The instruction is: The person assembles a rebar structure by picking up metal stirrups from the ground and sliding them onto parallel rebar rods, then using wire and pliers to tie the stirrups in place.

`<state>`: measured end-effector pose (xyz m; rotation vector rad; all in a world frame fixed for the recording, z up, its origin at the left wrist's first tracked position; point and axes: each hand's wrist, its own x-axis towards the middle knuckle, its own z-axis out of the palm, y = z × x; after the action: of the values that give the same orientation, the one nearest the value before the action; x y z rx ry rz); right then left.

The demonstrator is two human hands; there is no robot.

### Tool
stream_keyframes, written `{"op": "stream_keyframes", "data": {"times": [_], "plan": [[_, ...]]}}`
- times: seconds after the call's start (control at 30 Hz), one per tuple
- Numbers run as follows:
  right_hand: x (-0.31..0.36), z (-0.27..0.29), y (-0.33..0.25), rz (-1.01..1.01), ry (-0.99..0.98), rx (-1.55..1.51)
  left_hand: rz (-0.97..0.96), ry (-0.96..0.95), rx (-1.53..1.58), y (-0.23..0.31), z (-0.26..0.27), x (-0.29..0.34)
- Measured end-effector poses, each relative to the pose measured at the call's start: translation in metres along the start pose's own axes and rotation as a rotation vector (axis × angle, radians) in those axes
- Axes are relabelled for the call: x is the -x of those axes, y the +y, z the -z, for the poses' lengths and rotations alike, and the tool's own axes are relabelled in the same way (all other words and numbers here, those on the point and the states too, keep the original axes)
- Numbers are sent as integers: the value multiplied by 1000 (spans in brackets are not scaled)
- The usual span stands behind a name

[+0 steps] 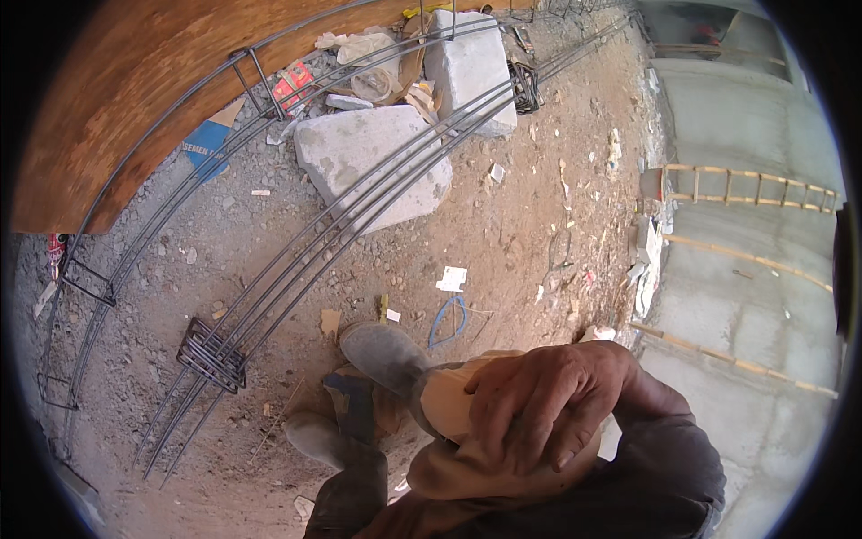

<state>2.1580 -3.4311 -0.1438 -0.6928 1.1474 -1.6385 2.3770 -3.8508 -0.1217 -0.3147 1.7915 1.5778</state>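
Note:
My right hand (549, 395) rests on my bent knee in tan trousers (449, 404), its fingers loosely bent and apart, with nothing visible in them. A dark sleeve (352, 494) shows at the lower edge to the left; my left hand is not visible. Ahead and to the left of my boot (382, 350) lie long steel reinforcing bars (296, 265). A bunch of square wire stirrups (213, 355) sits around their near end, and another bunch (523, 87) is near the far end. The bars pass over a concrete block (377, 157).
Further left stands a rebar cage (112, 292) with spaced stirrups, beside a brown wooden panel (108, 99). Another concrete block (467, 67) lies beyond. A blue strap loop (440, 323) and paper scraps litter the dirt. Bamboo ladder (750, 189) and poles are by the grey wall at right.

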Motion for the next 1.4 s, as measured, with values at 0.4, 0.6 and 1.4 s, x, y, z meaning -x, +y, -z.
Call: {"op": "stream_keyframes", "data": {"times": [0.4, 0.6, 1.4], "plan": [[56, -110, -63, -588, 614, 272, 92, 404, -717, 62, -103, 11], [135, -213, -120, -854, 758, 937, 42, 310, -968, 85, -165, 70], [497, -87, -192, -1395, 821, 625, 530, 695, -513, 242, -413, -5]]}}
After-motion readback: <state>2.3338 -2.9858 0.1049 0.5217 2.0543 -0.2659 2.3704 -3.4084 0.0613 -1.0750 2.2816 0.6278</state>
